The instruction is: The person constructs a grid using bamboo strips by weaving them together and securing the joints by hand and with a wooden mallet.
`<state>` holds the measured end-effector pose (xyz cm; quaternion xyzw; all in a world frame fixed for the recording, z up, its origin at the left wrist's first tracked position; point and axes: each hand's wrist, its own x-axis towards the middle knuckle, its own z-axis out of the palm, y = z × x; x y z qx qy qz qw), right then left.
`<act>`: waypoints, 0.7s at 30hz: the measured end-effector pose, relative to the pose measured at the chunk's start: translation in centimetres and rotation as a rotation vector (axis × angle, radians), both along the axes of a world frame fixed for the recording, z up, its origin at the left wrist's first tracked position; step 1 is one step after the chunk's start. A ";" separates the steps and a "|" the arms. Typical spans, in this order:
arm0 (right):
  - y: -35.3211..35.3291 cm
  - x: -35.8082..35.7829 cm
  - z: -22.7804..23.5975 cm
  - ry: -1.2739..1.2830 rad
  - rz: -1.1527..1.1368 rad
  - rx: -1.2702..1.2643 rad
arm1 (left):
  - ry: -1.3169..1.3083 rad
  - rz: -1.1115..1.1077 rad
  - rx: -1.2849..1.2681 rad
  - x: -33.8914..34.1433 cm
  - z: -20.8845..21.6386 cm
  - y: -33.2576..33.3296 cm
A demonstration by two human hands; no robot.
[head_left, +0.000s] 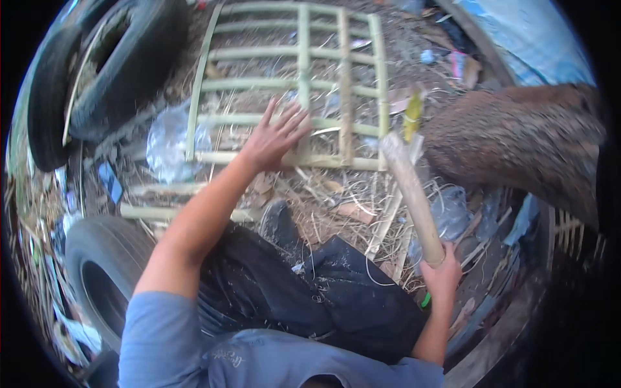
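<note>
Currently left fingers (294, 123) splayed wide, slatted frame (303, 77) beneath; right fingers (449, 251) clench stick (413, 194); slack grip could send it leftward into them.

Blue short-sleeved shirt (284, 355) with a small script marking (228, 357), pale-flecked dark trousers (259, 288), bare hands (275, 140)

Ground: brown earth (414, 42) lies strewn with pale shavings (317, 226) and scattered litter.
Left side: two worn black tyres (145, 61) lean at the upper left, while another tyre (97, 236) stands lower down.
Near the tyres: a clear plastic bag (165, 145) lies crumpled.
Right side: a thick, rough brown log (517, 132) juts inward; a blue-and-white sheet (533, 39) spreads above it in view.
Light: soft, even daylight.
</note>
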<state>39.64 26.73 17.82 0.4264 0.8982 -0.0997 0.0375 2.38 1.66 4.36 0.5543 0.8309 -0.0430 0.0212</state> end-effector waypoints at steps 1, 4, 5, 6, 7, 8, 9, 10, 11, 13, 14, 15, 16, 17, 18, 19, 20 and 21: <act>0.8 1.6 0.3 -0.061 -0.048 0.045 | 0.017 0.039 -0.107 0.6 0.2 0.0; 2.5 5.5 1.4 -0.084 -0.117 0.098 | 0.139 0.145 -0.260 3.2 1.1 0.5; 3.3 6.5 1.6 -0.136 -0.184 0.075 | 0.084 0.173 -0.261 3.6 2.0 0.6; 4.2 8.2 1.6 -0.112 -0.203 0.084 | 0.018 0.195 -0.257 4.4 2.8 1.3; 5.1 10.2 1.4 -0.111 -0.223 0.053 | -0.011 0.201 -0.215 5.0 2.3 1.6; 5.3 10.6 1.4 -0.104 -0.231 0.014 | -0.032 0.218 -0.180 5.0 1.4 1.4; 5.5 11.0 1.7 -0.139 -0.307 -0.045 | -0.105 0.279 -0.162 4.7 0.7 1.8; 5.9 11.5 0.9 -0.125 -0.300 -0.052 | -0.090 0.286 -0.165 4.4 1.3 2.0; 6.7 12.3 -0.5 -0.141 -0.297 -0.157 | -0.260 0.469 -0.115 3.8 2.2 2.6; 8.0 13.4 -3.4 -0.176 -0.308 -0.336 | -0.466 0.707 -0.003 2.6 3.1 3.7; 8.5 13.5 -4.4 -0.154 -0.301 -0.340 | -0.402 0.751 0.039 2.1 3.0 4.3; 9.0 13.5 -5.5 -0.174 -0.276 -0.415 | -0.372 0.787 0.031 1.7 2.9 4.7; 9.5 13.6 -6.6 -0.199 -0.252 -0.484 | -0.349 0.821 0.027 1.3 2.7 5.2; 10.1 13.9 -6.6 -0.251 -0.256 -0.468 | -0.425 0.851 0.035 0.9 2.2 6.3; 10.6 14.1 -6.8 -0.236 -0.257 -0.456 | -0.419 0.845 0.054 0.5 1.7 6.9; 10.7 14.1 -6.7 -0.246 -0.281 -0.485 | -0.413 0.826 0.083 0.7 0.9 7.3; 10.2 13.5 -6.5 -0.264 -0.301 -0.527 | -0.405 0.814 0.098 0.9 0.1 7.2; 9.9 12.7 -6.1 -0.265 -0.314 -0.603 | -0.429 0.822 0.120 0.6 -0.6 6.9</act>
